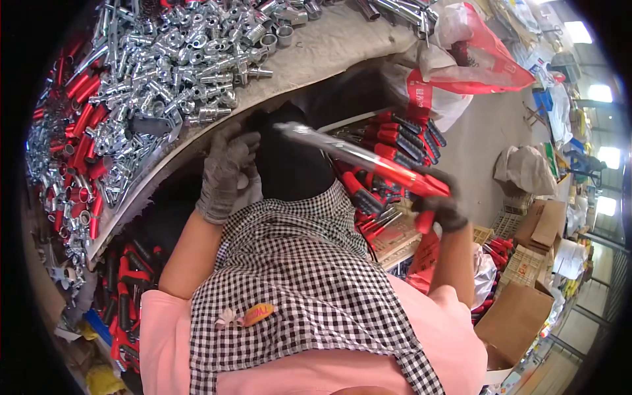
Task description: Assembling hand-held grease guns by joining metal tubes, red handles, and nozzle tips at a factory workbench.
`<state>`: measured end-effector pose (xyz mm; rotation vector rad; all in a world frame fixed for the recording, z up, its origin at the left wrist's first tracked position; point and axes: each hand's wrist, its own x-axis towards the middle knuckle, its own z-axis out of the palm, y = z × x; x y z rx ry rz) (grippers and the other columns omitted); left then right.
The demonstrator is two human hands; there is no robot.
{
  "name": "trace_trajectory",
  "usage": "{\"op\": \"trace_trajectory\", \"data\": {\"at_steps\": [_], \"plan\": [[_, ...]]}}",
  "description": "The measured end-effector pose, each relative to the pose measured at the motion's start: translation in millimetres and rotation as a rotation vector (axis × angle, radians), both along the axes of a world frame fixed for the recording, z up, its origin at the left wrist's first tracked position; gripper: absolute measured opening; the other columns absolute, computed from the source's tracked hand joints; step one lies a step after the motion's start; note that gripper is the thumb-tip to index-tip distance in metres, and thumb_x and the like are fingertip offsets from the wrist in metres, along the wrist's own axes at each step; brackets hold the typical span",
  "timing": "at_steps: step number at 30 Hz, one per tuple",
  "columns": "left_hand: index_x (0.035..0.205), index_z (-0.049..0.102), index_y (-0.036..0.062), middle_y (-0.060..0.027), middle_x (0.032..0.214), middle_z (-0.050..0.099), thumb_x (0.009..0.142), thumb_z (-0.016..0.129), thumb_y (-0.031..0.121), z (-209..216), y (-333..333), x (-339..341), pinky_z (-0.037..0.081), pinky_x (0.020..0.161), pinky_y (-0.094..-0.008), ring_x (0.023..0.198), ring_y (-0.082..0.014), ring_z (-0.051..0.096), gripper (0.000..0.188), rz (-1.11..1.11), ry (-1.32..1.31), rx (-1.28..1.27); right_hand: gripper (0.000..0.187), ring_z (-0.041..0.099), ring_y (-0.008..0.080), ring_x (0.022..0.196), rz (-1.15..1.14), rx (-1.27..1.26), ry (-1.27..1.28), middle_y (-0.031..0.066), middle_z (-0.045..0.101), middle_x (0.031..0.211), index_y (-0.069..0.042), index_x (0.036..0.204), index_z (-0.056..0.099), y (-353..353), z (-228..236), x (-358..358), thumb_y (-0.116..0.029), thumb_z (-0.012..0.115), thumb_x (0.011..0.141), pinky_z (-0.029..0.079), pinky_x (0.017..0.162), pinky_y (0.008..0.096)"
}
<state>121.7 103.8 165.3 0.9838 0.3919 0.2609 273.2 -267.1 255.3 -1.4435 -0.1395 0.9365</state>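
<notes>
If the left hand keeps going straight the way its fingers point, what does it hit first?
Most likely the workbench edge just above the left hand, then the heap of metal fittings; depth is unclear, so it may pass under the edge.

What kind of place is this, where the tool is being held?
Probably a tool assembly workshop: a table heaped with metal parts, a crate of red-handled tools, cardboard boxes on the floor.

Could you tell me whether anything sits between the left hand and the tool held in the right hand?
Nothing visible does. The left hand rests at the table edge, and the tool's metal tip ends just to its right across open dark space. The right hand grips the tool's red handle.
</notes>
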Motion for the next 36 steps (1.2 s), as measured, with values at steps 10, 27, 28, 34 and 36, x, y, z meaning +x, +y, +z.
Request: {"op": "trace_trajectory", "data": {"at_steps": [10,27,28,34,36], "plan": [[0.108,0.060,0.0023,-0.0113,0.110,0.058,0.070,0.079,0.011,1,-22,-7,0.051,0.084,-0.0312,0.095,-0.0195,0.059,0.044,-0.374,0.427,0.349,0.042,0.044,0.0410,0.118,0.274,-1.031,-1.370,0.0179,0.052,0.125,-0.021,0.119,0.061,45,-166,-9,-0.037,0.064,0.080,0.033,0.104,0.0492],[0.102,0.062,0.0035,-0.0084,0.095,0.063,0.085,0.066,0.020,32,-3,-51,0.049,0.080,-0.0308,0.088,-0.0165,0.060,0.024,-0.195,0.275,0.600,0.029,0.061,0.0313,0.084,0.243,0.001,-1.549,0.0153,0.064,0.096,-0.002,0.103,0.061,221,-39,28,-0.003,0.063,0.074,0.049,0.078,0.0387],[0.102,0.064,0.0054,-0.0108,0.095,0.062,0.084,0.065,0.015,22,0,-54,0.051,0.077,-0.0312,0.086,-0.0208,0.062,0.021,-0.114,0.340,0.666,0.027,0.062,0.0273,0.081,0.238,-0.097,-1.385,0.0149,0.063,0.093,-0.001,0.103,0.061,239,-33,49,-0.006,0.064,0.076,0.049,0.075,0.0363],[0.097,0.066,0.0077,-0.0130,0.095,0.060,0.079,0.062,0.009,28,22,-76,0.055,0.069,-0.0325,0.085,-0.0256,0.064,0.018,0.015,0.280,0.792,0.036,0.060,0.0336,0.102,0.205,-0.739,-1.616,0.0180,0.061,0.110,-0.012,0.114,0.061,330,-17,201,-0.031,0.058,0.083,0.048,0.087,0.0438],[0.099,0.062,0.0007,-0.0091,0.082,0.063,0.084,0.064,0.019,30,24,-78,0.049,0.069,-0.0271,0.075,-0.0145,0.061,0.024,0.085,0.236,0.705,0.036,0.060,0.0326,0.105,0.349,-1.047,-1.654,0.0159,0.062,0.111,-0.014,0.116,0.062,357,-26,223,-0.021,0.057,0.081,0.047,0.091,0.0412]]}}
